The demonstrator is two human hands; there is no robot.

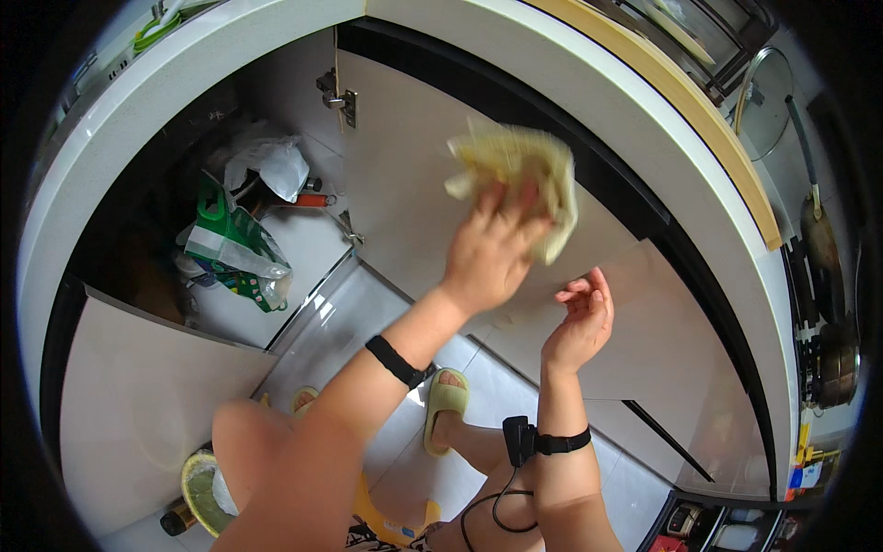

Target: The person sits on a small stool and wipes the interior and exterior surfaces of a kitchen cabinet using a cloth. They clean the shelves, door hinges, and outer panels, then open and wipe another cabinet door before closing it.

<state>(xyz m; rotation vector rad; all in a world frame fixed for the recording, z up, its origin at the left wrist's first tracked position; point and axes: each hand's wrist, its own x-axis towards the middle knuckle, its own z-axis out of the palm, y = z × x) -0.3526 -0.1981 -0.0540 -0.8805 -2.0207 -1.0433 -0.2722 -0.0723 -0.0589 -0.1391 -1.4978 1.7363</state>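
My left hand (491,255) presses a pale yellow cloth (514,155) against the upper part of a light cabinet door (407,172), just below its black top strip. Both the hand and the cloth are slightly blurred. To the right, my right hand (583,321) is raised near the cabinet front with its fingers loosely curled and nothing in them. A black strap with a small box and a cable is on my right wrist, and a black band is on my left forearm.
At left, an open cabinet holds a green and clear plastic bag (238,248), a white bag (276,165) and a red-handled item (314,200). Another door (152,407) stands lower left, near a lined bin (190,486). The countertop edge (690,172) curves overhead; a yellow stool (393,524) is below me.
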